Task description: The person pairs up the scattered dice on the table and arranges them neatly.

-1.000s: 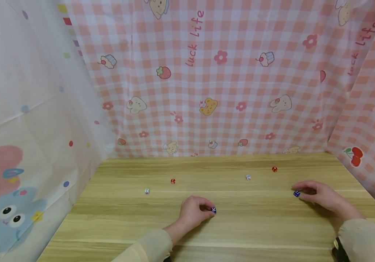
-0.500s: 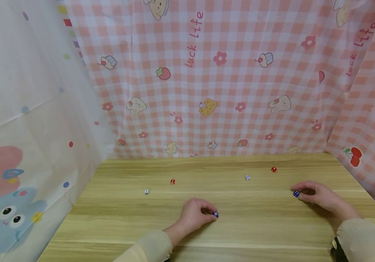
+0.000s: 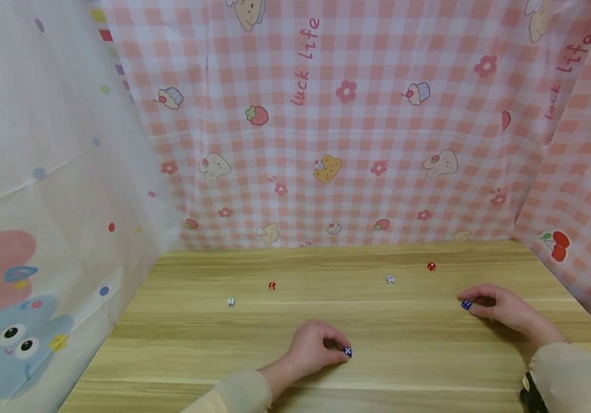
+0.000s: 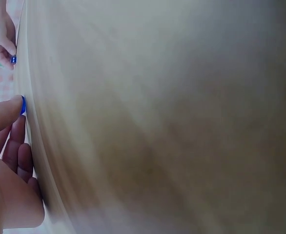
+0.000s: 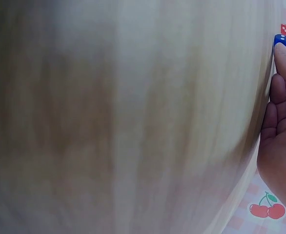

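My left hand [image 3: 312, 348] pinches a dark blue die [image 3: 348, 351] with white dots between thumb and fingertips, low over the front middle of the table. In the left wrist view only a thin blue edge of this die [image 4: 23, 105] shows past the thumb. At the right side, my right hand [image 3: 502, 308] holds a second blue die [image 3: 466, 305] between thumb and forefinger. The right wrist view shows that blue die [image 5: 282, 39] at the thumb tip, its underside hidden. Whether either die touches the tabletop, I cannot tell.
On the wooden table [image 3: 182, 350] lie a white die [image 3: 231, 302] and a red die [image 3: 272, 285] at the left. Another white die [image 3: 391, 280] and red die [image 3: 432, 267] lie farther back right. A checked pink cloth [image 3: 295, 137] hangs along the back edge.
My left hand has moved toward the front and slightly right, carrying its blue die along. My right hand and its die stay in nearly the same spot.
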A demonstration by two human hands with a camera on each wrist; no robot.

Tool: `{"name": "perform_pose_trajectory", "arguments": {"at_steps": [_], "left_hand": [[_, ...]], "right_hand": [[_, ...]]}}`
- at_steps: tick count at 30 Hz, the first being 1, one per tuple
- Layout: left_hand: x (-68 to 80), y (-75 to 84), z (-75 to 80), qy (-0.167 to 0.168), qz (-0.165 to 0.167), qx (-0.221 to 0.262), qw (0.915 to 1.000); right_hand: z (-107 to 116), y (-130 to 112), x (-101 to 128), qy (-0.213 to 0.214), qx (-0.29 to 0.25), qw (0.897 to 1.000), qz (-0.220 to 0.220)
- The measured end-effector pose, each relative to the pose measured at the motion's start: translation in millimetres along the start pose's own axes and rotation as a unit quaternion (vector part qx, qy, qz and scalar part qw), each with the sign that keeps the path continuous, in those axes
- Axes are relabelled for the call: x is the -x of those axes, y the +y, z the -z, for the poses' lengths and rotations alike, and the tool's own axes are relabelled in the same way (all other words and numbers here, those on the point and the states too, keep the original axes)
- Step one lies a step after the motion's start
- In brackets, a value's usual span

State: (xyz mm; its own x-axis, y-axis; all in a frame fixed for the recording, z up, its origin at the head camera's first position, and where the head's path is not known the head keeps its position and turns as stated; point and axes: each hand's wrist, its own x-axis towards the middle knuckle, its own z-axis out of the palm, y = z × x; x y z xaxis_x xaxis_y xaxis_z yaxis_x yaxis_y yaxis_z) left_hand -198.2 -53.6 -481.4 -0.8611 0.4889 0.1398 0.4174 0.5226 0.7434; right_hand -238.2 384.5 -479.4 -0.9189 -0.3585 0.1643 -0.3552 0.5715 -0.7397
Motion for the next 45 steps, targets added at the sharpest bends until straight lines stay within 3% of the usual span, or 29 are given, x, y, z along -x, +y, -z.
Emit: {"name": "perform_pose_trajectory", "arguments": {"at_steps": [6,16,26,33,37,45], "left_hand": [[4.1,4.3,-1.6,-0.014,0.004,0.007,0.9999],[9.1,8.2,-1.6,-0.023,-0.004,-0.009,0.9997],[11.1,9.6,-1.5,-0.032,-0.003,-0.025,0.9992],[12.3,9.7,-0.4,-0.036,-0.003,-0.018,0.9992],[12.6,8.9,-0.5,-0.039,-0.001,-0.019,0.999],[12.5,7.3,-0.4,-0.038,-0.01,-0.042,0.9983]], "right_hand": [[1,0,-1,-0.001,-0.007,1.0,0.017],[0,3,-2,0.006,0.005,1.0,0.001],[1,-3,-1,-0.015,0.014,0.998,-0.055],[-3,-5,0,-0.016,0.008,1.0,-0.009],[-5,-5,1,-0.028,0.005,1.0,-0.006],[-11,-8,0,-0.039,-0.021,0.998,0.035]]}}
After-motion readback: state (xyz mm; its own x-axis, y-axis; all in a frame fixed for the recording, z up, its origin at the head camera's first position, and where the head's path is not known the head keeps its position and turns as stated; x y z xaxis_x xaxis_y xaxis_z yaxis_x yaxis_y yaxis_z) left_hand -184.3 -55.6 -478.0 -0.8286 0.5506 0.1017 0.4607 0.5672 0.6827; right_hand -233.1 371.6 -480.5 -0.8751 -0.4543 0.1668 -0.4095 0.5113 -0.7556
